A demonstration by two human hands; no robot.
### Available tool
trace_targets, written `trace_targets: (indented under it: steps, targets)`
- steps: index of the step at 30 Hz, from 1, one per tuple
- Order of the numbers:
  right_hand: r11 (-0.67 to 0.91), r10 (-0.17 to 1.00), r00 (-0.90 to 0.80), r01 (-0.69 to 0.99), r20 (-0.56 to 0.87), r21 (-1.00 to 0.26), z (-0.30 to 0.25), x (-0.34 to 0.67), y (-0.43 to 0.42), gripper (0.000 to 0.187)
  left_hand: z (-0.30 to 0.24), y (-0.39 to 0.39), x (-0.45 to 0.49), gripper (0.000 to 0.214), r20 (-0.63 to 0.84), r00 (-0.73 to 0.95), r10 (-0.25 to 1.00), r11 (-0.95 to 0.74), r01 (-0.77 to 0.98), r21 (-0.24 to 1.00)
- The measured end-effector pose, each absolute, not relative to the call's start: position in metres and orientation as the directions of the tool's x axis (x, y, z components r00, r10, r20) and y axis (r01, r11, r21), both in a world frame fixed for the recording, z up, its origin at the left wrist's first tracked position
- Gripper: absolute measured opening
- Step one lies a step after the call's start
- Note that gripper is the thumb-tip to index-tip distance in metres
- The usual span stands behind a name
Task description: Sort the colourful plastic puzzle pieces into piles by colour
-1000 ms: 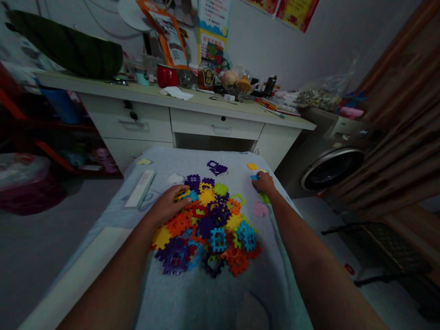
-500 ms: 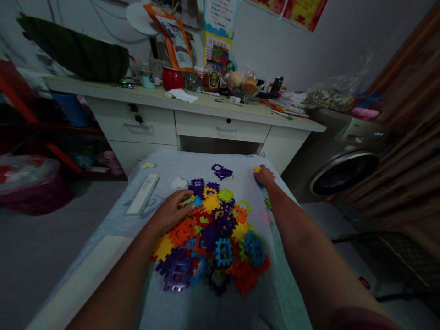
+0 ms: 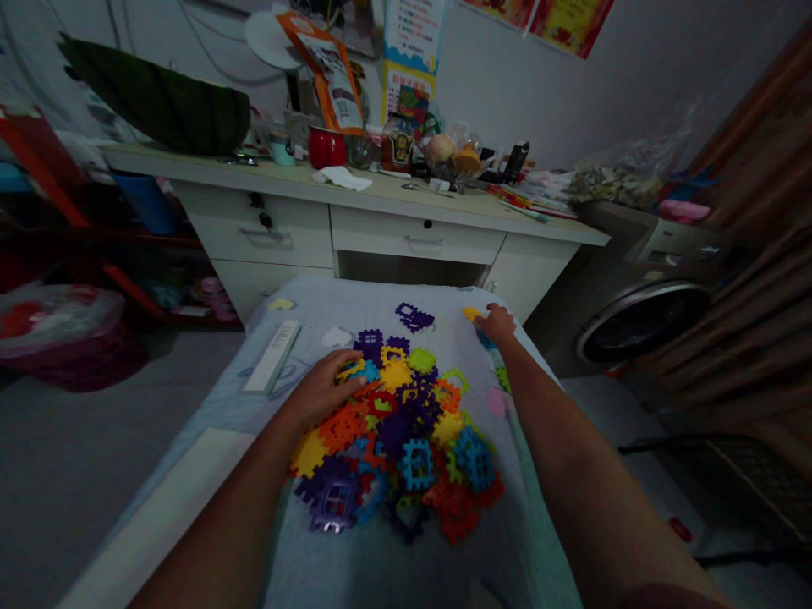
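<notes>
A heap of interlocking plastic building pieces (image 3: pixel 394 431) in purple, orange, yellow, blue, green and red lies on the cloth-covered table (image 3: pixel 469 550). My left hand (image 3: pixel 326 385) rests at the heap's left side. Its thumb and fingers are apart around a yellow frame piece (image 3: pixel 350 370) and a blue piece (image 3: pixel 370 370). At the table's far right edge, my right hand (image 3: pixel 498 323) has its fingers apart beside a yellow piece (image 3: pixel 470 313). Part of a blue piece (image 3: pixel 486 341) shows below that hand. Two purple pieces (image 3: pixel 415 317) lie beyond the heap.
A long white box (image 3: pixel 272 358) lies on the table's left. Behind stands a white cabinet (image 3: pixel 419 233) bearing a watermelon-shaped object (image 3: pixel 158 101), a red pot (image 3: pixel 326 148) and a jar (image 3: pixel 397 144). A washing machine (image 3: pixel 647 288) is at the right, a lined bin (image 3: pixel 63 338) at the left.
The yellow piece by my right hand shows more fully, with a small gap from the fingers. My left hand keeps its place on the heap. The whole view has shifted slightly.
</notes>
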State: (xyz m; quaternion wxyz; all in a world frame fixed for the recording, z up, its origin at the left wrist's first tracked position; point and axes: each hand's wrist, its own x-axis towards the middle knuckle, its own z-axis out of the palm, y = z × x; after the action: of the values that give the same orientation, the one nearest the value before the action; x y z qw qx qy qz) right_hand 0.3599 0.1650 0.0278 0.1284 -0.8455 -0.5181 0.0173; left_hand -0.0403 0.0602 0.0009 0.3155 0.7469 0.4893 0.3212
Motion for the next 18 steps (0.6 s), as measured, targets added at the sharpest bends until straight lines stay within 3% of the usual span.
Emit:
trace_targets:
  steps: [5,9,14,18]
  targets:
    - [-0.365,0.931,0.365,0.919,-0.026,-0.152,0.030,0.378,0.135,0.054,0.005,0.060,-0.038,0.056,0.185,0.332,0.925,-0.350,0.553,0.756]
    - [-0.305,0.951,0.310,0.944,0.019,-0.127,0.025,0.374,0.118,0.047,0.007,0.059,-0.034,0.059,0.200,0.373,0.906,-0.404,0.623,0.670]
    - [-0.321,0.933,0.346,0.924,0.100,-0.208,0.032,0.379,0.098,0.059,0.022,0.048,-0.029,0.056,0.220,0.309,0.925,-0.378,0.805,0.457]
    - [-0.336,0.935,0.352,0.922,0.052,-0.191,0.036,0.390,0.060,0.055,0.046,0.038,-0.024,0.056,0.245,0.294,0.924,-0.374,0.828,0.417]
